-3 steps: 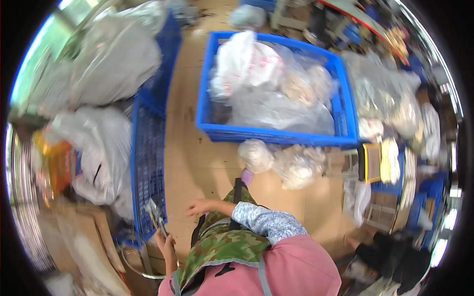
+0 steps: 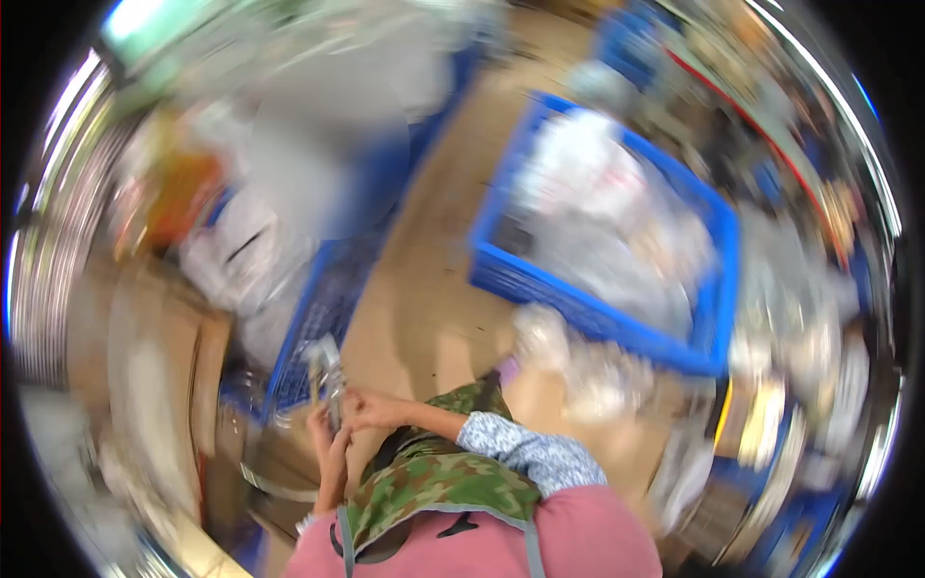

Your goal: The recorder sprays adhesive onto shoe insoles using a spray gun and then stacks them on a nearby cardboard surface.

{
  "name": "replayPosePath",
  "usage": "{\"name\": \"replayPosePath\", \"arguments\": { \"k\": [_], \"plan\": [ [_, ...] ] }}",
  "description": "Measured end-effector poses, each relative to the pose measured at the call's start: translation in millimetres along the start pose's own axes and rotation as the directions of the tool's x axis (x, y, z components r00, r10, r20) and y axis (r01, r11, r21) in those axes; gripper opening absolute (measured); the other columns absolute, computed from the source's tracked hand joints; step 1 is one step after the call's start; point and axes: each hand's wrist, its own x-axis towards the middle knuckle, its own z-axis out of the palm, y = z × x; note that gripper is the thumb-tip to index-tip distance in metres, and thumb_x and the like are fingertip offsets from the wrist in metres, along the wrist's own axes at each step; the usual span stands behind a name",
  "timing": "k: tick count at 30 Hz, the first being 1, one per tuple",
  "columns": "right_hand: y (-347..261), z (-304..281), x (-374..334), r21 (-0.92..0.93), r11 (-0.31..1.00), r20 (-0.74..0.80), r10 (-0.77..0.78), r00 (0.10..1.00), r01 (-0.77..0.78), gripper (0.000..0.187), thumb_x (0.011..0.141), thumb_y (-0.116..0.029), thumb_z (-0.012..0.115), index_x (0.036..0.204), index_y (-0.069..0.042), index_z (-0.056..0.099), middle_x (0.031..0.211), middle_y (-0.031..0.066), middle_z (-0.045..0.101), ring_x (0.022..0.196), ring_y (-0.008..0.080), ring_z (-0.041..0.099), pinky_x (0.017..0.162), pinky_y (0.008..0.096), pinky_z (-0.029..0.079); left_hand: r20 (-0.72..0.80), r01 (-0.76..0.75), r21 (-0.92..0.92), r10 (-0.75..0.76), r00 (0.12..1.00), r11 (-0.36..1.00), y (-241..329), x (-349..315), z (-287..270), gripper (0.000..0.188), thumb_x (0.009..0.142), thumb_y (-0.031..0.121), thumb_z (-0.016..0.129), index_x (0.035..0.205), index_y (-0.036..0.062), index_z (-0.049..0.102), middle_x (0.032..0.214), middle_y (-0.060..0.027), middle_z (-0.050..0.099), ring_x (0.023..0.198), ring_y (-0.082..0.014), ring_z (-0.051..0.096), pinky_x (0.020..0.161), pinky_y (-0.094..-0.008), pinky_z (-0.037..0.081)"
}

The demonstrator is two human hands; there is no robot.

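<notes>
Gripping a metal tool (image 2: 330, 378), the left hand (image 2: 330, 439) has it near the blue crate (image 2: 310, 323) on the left, the right hand (image 2: 374, 410) just beside it, too blurred to tell its grip!

Ahead of the right hand (image 2: 371, 409), room was left over the tan floor (image 2: 424, 279). Passage was bounded on the left by a blue mesh crate (image 2: 332, 308), and obstructed on the right by a bag-filled crate (image 2: 528, 284) and plastic bags (image 2: 590, 371).

Silvery tool (image 2: 330, 374), green-brown camouflage apron (image 2: 443, 491), pink shirt (image 2: 599, 532), blue crate (image 2: 520, 282)
</notes>
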Motion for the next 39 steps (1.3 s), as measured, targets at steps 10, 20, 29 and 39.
{"name": "replayPosePath", "arguments": {
  "k": [10, 20, 29, 39],
  "plan": [
    [-121.0, 162.4, 101.0, 0.176, 0.984, 0.125, 0.003, 0.992, -0.025, 0.036, 0.090, -0.006, 0.056, 0.124, 0.002, 0.046, 0.117, 0.0084, 0.054, 0.090, 0.0179, 0.061, 0.078, 0.0311, 0.050, -0.480, -0.486, -0.089, 0.390, 0.786, 0.869, 17.1, -33.8, -75.7, 0.059, 0.085, -0.007, 0.051, 0.137, 0.0034, 0.026, 0.125, -0.0145, 0.042, 0.115, -0.0220, 0.048, 0.098, -0.0350, 0.039],
    [-153.7, 186.0, 206.1, -0.268, 0.946, 0.479, -0.032, 0.877, 0.181, 0.019, 0.093, -0.015, 0.055, 0.089, 0.002, 0.063, 0.085, 0.0052, 0.064, 0.076, 0.0104, 0.055, 0.068, 0.0252, 0.043, -0.416, -0.359, 0.514, 0.593, 0.690, 0.779, 29.2, -34.1, -177.2, 0.058, 0.079, -0.001, 0.057, 0.134, 0.0041, 0.040, 0.123, -0.0193, 0.046, 0.116, -0.0360, 0.046, 0.093, -0.0429, 0.042],
    [-135.3, 264.2, 259.1, -0.390, 0.920, 0.437, 0.160, 0.885, 0.027, 0.018, 0.088, -0.012, 0.058, 0.099, 0.003, 0.059, 0.063, 0.0042, 0.058, 0.054, 0.0096, 0.049, 0.051, 0.0244, 0.037, -0.693, 0.200, 0.511, 0.262, 0.672, 0.836, -85.7, -130.6, -420.2, 0.035, 0.083, 0.005, 0.049, 0.117, 0.0067, 0.055, 0.107, -0.0160, 0.057, 0.101, -0.0354, 0.054, 0.086, -0.0437, 0.044],
    [-111.6, 445.9, 304.4, -0.506, 0.805, 0.094, 0.408, 0.908, -0.310, 0.039, 0.083, -0.007, 0.062, 0.119, 0.001, 0.050, 0.079, 0.0050, 0.054, 0.068, 0.0105, 0.050, 0.059, 0.0237, 0.039, -0.841, 0.054, 0.366, 0.306, 0.446, 0.929, -172.7, -112.0, -909.5, 0.027, 0.090, 0.006, 0.047, 0.115, 0.0015, 0.057, 0.101, -0.0111, 0.063, 0.086, -0.0200, 0.061, 0.078, -0.0336, 0.048]
  ]
}}
